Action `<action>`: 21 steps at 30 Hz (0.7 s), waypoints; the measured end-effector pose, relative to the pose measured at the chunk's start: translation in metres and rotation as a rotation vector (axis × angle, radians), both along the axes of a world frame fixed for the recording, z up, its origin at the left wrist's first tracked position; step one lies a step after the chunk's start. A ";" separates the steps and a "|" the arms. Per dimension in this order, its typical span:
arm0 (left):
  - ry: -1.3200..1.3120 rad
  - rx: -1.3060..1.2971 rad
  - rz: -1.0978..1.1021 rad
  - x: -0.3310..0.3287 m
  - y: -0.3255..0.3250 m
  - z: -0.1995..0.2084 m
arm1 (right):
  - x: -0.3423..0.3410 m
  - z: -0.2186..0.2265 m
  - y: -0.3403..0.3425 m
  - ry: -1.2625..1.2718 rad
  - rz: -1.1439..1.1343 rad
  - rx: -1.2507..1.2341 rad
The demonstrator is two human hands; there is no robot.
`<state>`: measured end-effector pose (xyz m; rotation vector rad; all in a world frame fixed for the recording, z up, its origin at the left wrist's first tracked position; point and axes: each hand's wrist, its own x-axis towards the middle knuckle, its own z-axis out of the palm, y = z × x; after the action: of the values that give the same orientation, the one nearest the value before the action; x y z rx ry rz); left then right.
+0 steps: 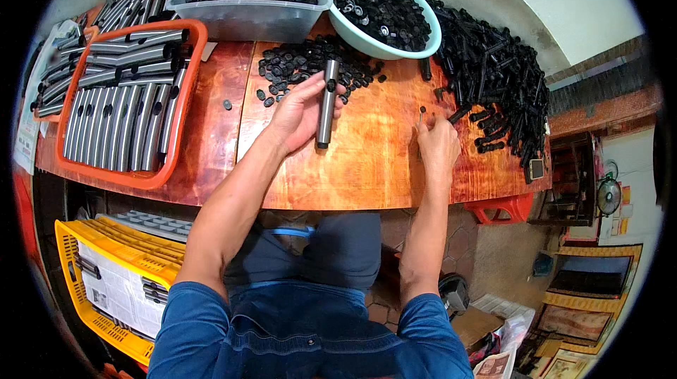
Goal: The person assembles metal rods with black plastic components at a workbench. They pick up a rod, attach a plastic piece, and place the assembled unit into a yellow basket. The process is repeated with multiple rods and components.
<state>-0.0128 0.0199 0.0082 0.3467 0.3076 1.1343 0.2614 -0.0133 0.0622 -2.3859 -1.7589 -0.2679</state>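
My left hand (pixel 300 112) is wrapped round a shiny metal tube (pixel 326 114), held nearly upright above the table. The tube has a black cap at its lower end and a black round insert in its upper part. Over to the right, my right hand (pixel 438 145) is closed on a thin rod with a dark round tip (pixel 422 110); most of the rod is hidden by my fingers. Small black oval caps (pixel 282 69) lie loose behind my left hand. Beside my right hand spreads a heap of black tubular plastic parts (pixel 493 76).
An orange basket (pixel 201 90) of metal tubes stands at the left. At the back are a clear plastic bin (pixel 247 19) and a pale green basin (pixel 430 33), both full of black parts. A yellow crate (pixel 67 252) stands below the wooden table (pixel 310 185), near a red stool (pixel 508 208).
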 end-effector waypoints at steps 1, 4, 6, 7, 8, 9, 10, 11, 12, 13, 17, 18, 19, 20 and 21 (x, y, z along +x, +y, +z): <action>-0.011 0.001 -0.021 0.001 -0.001 -0.001 | 0.007 -0.002 0.000 0.036 -0.029 -0.046; -0.011 0.032 -0.079 0.004 0.001 -0.007 | 0.026 -0.013 0.000 0.105 -0.069 -0.129; -0.038 0.059 -0.098 0.005 0.000 -0.008 | 0.031 -0.019 -0.001 0.106 -0.032 -0.122; -0.040 0.042 -0.097 0.006 -0.001 -0.009 | 0.031 -0.021 0.000 0.082 -0.029 -0.118; -0.045 0.035 -0.095 0.004 -0.002 -0.008 | 0.024 -0.018 0.001 0.098 -0.035 -0.130; -0.050 0.029 -0.093 0.003 -0.003 -0.008 | 0.018 -0.013 -0.001 0.113 -0.042 -0.143; -0.056 0.023 -0.091 0.002 -0.003 -0.007 | 0.011 -0.006 -0.003 0.129 -0.049 -0.156; -0.071 0.037 -0.088 0.002 -0.003 -0.007 | 0.004 -0.001 -0.006 0.234 -0.013 -0.123; -0.075 0.042 -0.081 0.001 -0.003 -0.008 | -0.003 0.005 -0.009 0.340 0.023 -0.090; -0.079 0.046 -0.074 0.001 -0.003 -0.008 | -0.009 0.007 -0.010 0.446 0.059 -0.058; -0.079 0.025 -0.072 0.003 -0.005 -0.004 | -0.039 0.003 -0.015 1.182 0.275 -0.055; -0.077 0.015 -0.066 0.002 -0.006 -0.003 | -0.048 -0.001 -0.014 1.229 0.377 -0.047; -0.069 0.024 -0.069 0.001 -0.006 -0.002 | -0.060 -0.002 -0.016 1.314 0.419 -0.033; -0.064 0.032 -0.074 0.000 -0.007 -0.002 | -0.074 0.003 -0.019 1.397 0.460 -0.019; -0.059 0.041 -0.083 0.001 -0.006 -0.001 | -0.081 0.004 -0.021 1.431 0.475 -0.032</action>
<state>-0.0123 0.0134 0.0067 0.3582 0.2168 1.0681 0.1803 -0.0342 0.0663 -1.2729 -1.3574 1.1868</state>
